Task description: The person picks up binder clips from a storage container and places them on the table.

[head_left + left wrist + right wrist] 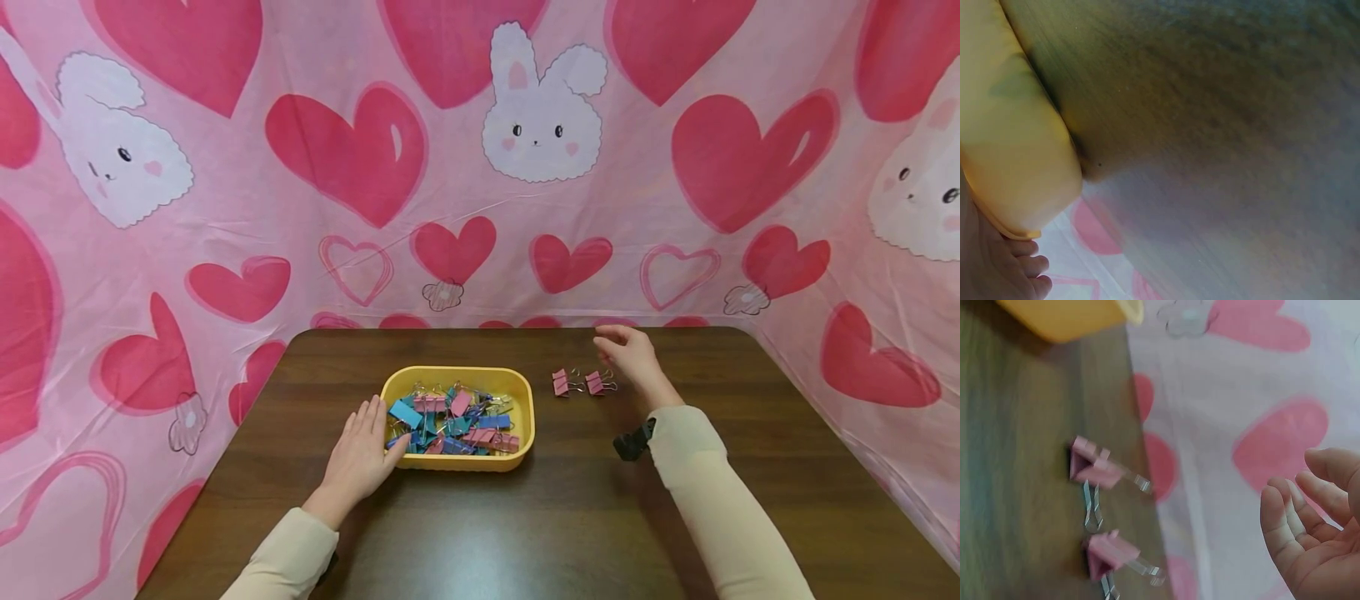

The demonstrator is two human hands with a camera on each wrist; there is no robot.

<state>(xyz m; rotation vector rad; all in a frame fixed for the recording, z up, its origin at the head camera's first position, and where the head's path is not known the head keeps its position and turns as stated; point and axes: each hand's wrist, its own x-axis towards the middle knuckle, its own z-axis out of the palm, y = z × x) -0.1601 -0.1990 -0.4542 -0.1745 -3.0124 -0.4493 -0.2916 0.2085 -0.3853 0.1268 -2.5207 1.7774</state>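
Observation:
A yellow plastic bin (465,463) holds a pile of binder clips (453,425) in blue, teal, pink and yellow. My left hand (360,450) rests with extended fingers along the bin's left side, thumb over the near rim; the left wrist view shows the bin's outer wall (1022,137) beside the hand. To the right of the bin, two pink binder clips lie side by side on the table, one nearer the bin (562,382) and one farther right (596,383). Just beyond the right-hand clip, my right hand (630,354) hovers with loosely bent fingers, holding nothing.
The dark wooden table (480,533) ends at a back edge close behind the right hand. A pink cloth (525,217) with hearts and rabbits hangs behind and on both sides. A black band (633,442) sits at the right wrist.

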